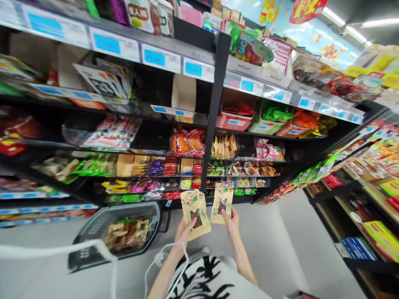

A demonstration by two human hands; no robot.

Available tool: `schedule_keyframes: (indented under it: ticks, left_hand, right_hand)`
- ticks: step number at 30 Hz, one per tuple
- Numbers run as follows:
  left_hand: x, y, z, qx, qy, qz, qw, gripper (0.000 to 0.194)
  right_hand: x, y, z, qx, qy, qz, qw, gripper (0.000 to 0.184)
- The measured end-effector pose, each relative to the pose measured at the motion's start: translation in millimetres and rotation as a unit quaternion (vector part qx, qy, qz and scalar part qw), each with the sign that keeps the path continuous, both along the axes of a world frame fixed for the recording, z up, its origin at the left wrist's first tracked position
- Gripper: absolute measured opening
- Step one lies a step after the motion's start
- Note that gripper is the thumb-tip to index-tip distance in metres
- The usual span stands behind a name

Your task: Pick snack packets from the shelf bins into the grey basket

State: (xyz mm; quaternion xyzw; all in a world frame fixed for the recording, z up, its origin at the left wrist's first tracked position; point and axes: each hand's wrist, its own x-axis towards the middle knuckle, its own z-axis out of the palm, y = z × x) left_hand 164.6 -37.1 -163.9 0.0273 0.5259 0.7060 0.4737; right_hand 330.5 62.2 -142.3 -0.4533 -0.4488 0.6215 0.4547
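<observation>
My left hand (184,229) grips a tan paper snack pouch (193,203), thumb on its front beside a small window with dark contents. A second, similar snack pouch (222,193) is pinched in my right hand (231,220), thumb over its window. Both pouches are held up side by side in front of my body, printed faces toward me, a narrow gap between them. On the floor at the left stands a grey shopping basket (152,216); several brownish packets (127,233) lie inside it.
Black shelves (215,87) full of packaged snacks rise ahead. Another shelf unit (352,216) stands on the right, beyond grey floor (268,245). A white cable (149,270) loops near my left arm. Price tags (160,59) line the shelf edges.
</observation>
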Motion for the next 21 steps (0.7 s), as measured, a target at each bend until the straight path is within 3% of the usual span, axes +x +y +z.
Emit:
schedule_keyframes:
  ticks: [6, 11, 17, 21]
  left_hand:
    - [11, 12, 19.6, 0.026, 0.025, -0.049, 0.998, 0.067]
    - [8, 11, 24.3, 0.028, 0.036, -0.048, 0.998, 0.068]
    - [15, 18, 26.2, 0.013, 0.086, -0.036, 0.996, 0.060]
    - [18, 27, 30.9, 0.008, 0.149, -0.065, 0.987, 0.054]
  right_hand:
    - [12, 6, 5.8, 0.040, -0.046, 0.005, 0.998, 0.043]
    - [6, 8, 5.2, 0.063, -0.076, 0.026, 0.995, 0.044]
    - [-9, -2, 13.4, 0.117, -0.107, 0.197, 0.967, 0.042]
    - [-16, -9, 12.0, 0.103, -0.093, 0.164, 0.977, 0.046]
